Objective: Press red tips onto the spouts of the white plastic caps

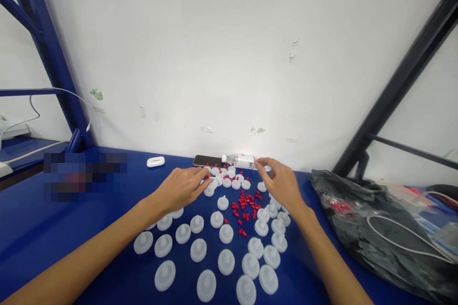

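My left hand (184,188) reaches to the back cluster of white, round, nozzle-topped caps, several of which carry small red tips. Its thumb and forefinger are closed around a red tip (207,177); the white piece under it is partly hidden. My right hand (281,181) is over the right side with fingers curved and apart, seemingly holding nothing. Just below its fingertips lies a white cap (262,186), and a clear bottle (245,161) lies behind them. Between my hands is a scatter of loose red tips (246,202). Plain white caps (226,262) spread across the front.
A dark phone (207,161) and a white earbud case (155,162) lie by the wall on the blue table (114,190). To the right, a black plastic bag (361,228) holds a clear bag of red pieces. Metal frame posts stand at both sides.
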### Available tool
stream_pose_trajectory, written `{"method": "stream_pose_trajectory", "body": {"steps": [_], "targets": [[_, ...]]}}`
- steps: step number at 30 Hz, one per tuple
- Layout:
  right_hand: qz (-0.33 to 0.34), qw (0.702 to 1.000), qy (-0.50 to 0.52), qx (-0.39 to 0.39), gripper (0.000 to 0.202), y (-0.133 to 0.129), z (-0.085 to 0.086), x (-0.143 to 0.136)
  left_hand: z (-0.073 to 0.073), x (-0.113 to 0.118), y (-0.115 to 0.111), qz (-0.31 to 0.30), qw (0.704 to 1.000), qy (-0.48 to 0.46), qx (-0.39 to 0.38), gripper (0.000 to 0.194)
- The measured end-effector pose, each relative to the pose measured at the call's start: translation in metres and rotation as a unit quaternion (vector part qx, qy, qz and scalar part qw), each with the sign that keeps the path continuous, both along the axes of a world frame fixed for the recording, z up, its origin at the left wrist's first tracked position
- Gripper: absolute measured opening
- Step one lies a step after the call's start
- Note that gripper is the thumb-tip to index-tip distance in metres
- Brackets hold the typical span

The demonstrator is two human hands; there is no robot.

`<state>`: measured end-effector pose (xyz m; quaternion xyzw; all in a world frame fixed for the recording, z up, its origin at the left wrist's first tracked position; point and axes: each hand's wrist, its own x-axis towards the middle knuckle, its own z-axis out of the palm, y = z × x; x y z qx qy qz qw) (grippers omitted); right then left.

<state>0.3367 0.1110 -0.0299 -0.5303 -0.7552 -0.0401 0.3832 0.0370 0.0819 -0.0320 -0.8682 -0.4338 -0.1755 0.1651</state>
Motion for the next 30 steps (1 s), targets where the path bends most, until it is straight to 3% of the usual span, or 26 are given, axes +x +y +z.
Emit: {"method": "stream_pose_trajectory", "body": {"steps": [3, 7, 10, 13, 20, 24, 27, 30], "targets": [[0.122, 0.992, -0.02, -0.026, 0.031, -0.02, 0.0, -0.027, -0.011, 0.008, -0.002, -0.037, 0.998, -0.043, 0.026, 0.035], [0.242, 0.967, -0.032, -0.08, 0.066, -0.04, -0.005, -0.054, -0.018, 0.015, -0.004, -0.062, 0.993, -0.084, 0.057, 0.036], [0.264, 0.962, -0.032, -0.069, 0.053, -0.043, -0.011, -0.065, -0.016, 0.016, -0.006, -0.093, 0.989, -0.091, 0.064, 0.036], [0.25, 0.967, -0.047, -0.028, 0.031, -0.039, -0.017, -0.065, -0.013, 0.017, -0.009, -0.098, 0.99, -0.066, 0.08, 0.035], [0.213, 0.968, -0.112, 0.075, 0.03, -0.036, -0.02, -0.064, -0.008, 0.021, -0.013, -0.083, 0.994, 0.03, 0.067, 0.029], [0.172, 0.964, -0.151, 0.136, 0.027, -0.029, -0.013, -0.053, -0.002, 0.025, -0.018, -0.063, 0.996, -0.062, 0.031, 0.035], [0.065, 0.977, -0.155, 0.131, 0.028, -0.014, -0.006, -0.021, 0.008, 0.023, -0.023, -0.035, 0.98, -0.185, -0.057, 0.044], [-0.051, 0.99, -0.087, 0.099, 0.027, -0.002, 0.0, 0.015, 0.016, 0.023, -0.024, -0.024, 0.964, -0.23, -0.135, 0.046]]}}
